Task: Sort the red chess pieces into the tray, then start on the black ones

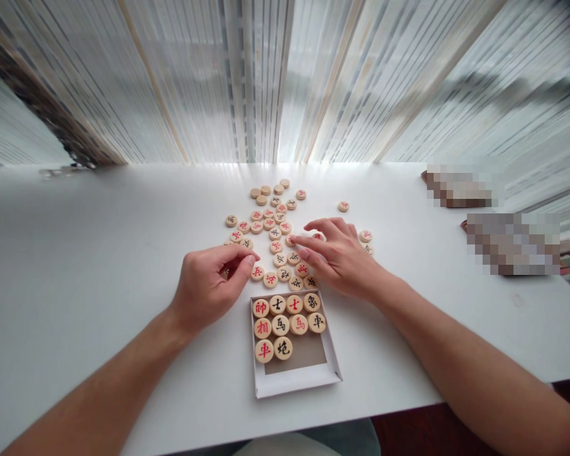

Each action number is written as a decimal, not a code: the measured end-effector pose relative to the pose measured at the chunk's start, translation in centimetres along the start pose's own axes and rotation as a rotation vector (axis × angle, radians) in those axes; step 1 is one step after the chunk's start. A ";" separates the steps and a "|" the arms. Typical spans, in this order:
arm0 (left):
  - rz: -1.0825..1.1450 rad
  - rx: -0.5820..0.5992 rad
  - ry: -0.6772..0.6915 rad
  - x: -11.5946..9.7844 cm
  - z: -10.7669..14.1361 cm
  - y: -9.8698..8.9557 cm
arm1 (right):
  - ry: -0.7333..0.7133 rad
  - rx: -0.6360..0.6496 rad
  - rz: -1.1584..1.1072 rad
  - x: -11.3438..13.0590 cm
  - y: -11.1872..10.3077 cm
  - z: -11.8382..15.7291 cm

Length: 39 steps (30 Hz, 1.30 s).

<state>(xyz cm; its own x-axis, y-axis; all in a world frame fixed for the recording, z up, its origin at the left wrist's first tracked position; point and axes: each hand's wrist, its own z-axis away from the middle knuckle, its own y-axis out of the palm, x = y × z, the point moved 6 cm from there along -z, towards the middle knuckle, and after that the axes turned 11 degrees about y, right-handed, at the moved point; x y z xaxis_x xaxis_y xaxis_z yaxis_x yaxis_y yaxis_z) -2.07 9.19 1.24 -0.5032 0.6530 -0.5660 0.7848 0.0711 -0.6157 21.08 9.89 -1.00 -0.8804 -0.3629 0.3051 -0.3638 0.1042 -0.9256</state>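
My right hand (344, 256) reaches over a scatter of round wooden Chinese chess pieces, its fingers spread. The index fingertip is at a piece (289, 241) in the middle of the scatter. To the left, my left hand (213, 278) is closed, thumb and index finger pressed together. Part of a piece shows by its curled fingers; I cannot tell whether it is held. In front of me lies a shallow white box (297, 379) with two full rows of pieces, red and black characters facing up. Its third row has a red chariot piece (264, 351) and a black cannon piece (283, 348).
Several pieces lie blank side up at the back, such as one piece (261, 200). A lone red-marked piece (343, 206) sits apart to the right. Two blurred-out objects, one nearer (513, 247), are at the right of the white table (99, 253). Striped curtains (261, 82) hang behind.
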 end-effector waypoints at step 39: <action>0.654 0.154 -0.345 -2.0 1.5 2.6 | -0.015 0.142 -0.968 4.3 -1.1 2.3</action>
<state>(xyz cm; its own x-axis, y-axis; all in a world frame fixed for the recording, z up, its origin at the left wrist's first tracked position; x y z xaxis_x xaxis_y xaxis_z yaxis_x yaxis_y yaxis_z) 0.40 6.99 -0.02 -0.0567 0.2510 -0.9663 0.9157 -0.3727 -0.1505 18.42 6.08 0.85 -0.2163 -0.2447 0.9452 -0.8862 -0.3571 -0.2952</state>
